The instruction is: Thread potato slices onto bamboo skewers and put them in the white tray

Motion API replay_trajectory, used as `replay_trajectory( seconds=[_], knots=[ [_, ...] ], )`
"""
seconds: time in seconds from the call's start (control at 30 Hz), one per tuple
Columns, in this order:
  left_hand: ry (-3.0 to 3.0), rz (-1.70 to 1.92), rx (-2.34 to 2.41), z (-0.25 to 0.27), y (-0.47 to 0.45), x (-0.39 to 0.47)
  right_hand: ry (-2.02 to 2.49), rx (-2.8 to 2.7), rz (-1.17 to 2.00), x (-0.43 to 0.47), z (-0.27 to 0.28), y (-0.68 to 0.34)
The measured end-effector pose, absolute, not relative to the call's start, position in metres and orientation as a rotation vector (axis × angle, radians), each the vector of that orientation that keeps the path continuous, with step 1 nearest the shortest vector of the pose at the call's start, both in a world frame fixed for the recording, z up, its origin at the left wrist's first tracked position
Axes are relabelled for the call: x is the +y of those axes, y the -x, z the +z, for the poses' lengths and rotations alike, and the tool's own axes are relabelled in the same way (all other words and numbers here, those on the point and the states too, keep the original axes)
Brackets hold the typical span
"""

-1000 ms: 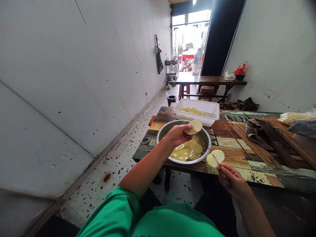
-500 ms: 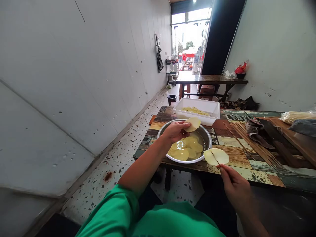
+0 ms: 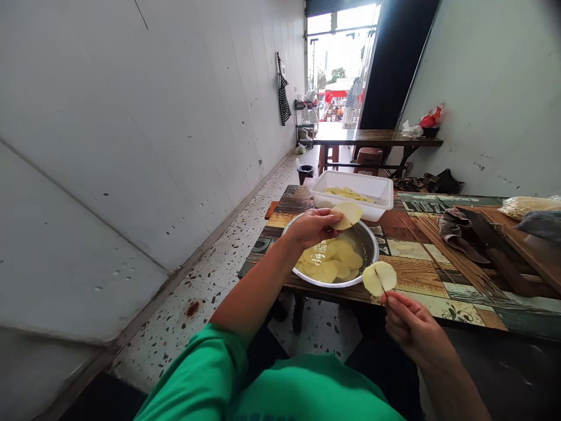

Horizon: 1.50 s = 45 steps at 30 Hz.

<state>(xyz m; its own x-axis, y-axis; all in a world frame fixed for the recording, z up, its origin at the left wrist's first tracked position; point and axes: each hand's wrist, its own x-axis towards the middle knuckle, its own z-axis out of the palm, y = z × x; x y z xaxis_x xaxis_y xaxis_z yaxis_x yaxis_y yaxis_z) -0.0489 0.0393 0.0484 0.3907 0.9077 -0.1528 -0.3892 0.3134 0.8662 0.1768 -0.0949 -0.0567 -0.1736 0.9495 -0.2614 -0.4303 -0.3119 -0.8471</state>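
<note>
Left hand pinches pale slice; right hand grips skewer through second slice. Basin slices pending; tub batch likely done.

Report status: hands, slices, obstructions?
Left hand pinching pale slice above bowl. Right hand gripping skewer; second slice pierced on it. No obstruction visible between hands.

Since 1 s ago, the left slice, gripped by the left hand, has been raised slightly past the basin's far rim. The right slice, on the stick pinched by the right hand, was turned broad 0.5 s ago; now seen narrower, shifted basinward.
</note>
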Motion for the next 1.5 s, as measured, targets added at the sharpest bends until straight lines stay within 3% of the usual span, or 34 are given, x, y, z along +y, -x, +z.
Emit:
replay_trajectory(
  seconds=[0.1, 0.17, 0.33, 0.4, 0.47, 0.57, 0.63, 0.7, 0.83, 0.9, 0.97, 1.1, 1.17, 1.3, 1.37, 1.43, 1.5],
  knots=[
    [-0.794, 0.942, 0.684, 0.050, 0.049, 0.039, 0.841, -0.762, 2.022, -0.089, -0.059, -0.181],
    [-0.686, 0.998, 0.707, 0.049, 0.047, 0.040, 0.907, -0.838, 1.909, -0.087, -0.059, -0.180],
    [-0.400, 1.105, 0.796, 0.038, 0.040, 0.042, 1.320, -1.209, 0.775, -0.092, -0.059, -0.169],
    [-0.448, 1.146, 0.783, 0.034, 0.038, 0.041, 1.353, -1.231, 0.545, -0.095, -0.057, -0.167],
    [-0.541, 1.185, 0.776, 0.032, 0.036, 0.039, 1.330, -1.202, 0.727, -0.098, -0.052, -0.166],
    [-0.676, 1.248, 0.787, 0.031, 0.034, 0.038, 1.154, -1.025, 1.455, -0.100, -0.042, -0.166],
    [-0.769, 1.277, 0.791, 0.031, 0.035, 0.037, 1.039, -0.913, 1.775, -0.100, -0.041, -0.165],
    [-0.845, 1.264, 0.779, 0.032, 0.038, 0.037, 1.093, -0.949, 1.691, -0.099, -0.047, -0.163],
    [-0.900, 1.177, 0.754, 0.033, 0.044, 0.038, 1.311, -1.014, 0.976, -0.096, -0.070, -0.163],
    [-0.910, 1.165, 0.759, 0.033, 0.046, 0.037, 1.343, -0.985, 0.806, -0.094, -0.072, -0.166],
    [-0.929, 1.172, 0.752, 0.032, 0.047, 0.036, 1.311, -0.974, 0.967, -0.093, -0.065, -0.170],
    [-1.000, 1.146, 0.742, 0.034, 0.048, 0.034, 1.047, -0.924, 1.761, -0.098, -0.045, -0.176],
    [-1.018, 1.125, 0.765, 0.036, 0.048, 0.034, 1.115, -1.038, 1.616, -0.103, -0.045, -0.175],
    [-1.003, 1.113, 0.759, 0.036, 0.049, 0.034, 1.374, -1.137, 0.829, -0.110, -0.058, -0.170],
    [-0.998, 1.114, 0.744, 0.035, 0.050, 0.034, 1.417, -1.107, 0.667, -0.109, -0.059, -0.170],
    [-1.003, 1.112, 0.725, 0.035, 0.050, 0.034, 1.382, -1.123, 0.769, -0.106, -0.055, -0.171],
    [-1.011, 1.100, 0.710, 0.035, 0.051, 0.035, 1.224, -1.092, 1.247, -0.102, -0.048, -0.172]
  ],
)
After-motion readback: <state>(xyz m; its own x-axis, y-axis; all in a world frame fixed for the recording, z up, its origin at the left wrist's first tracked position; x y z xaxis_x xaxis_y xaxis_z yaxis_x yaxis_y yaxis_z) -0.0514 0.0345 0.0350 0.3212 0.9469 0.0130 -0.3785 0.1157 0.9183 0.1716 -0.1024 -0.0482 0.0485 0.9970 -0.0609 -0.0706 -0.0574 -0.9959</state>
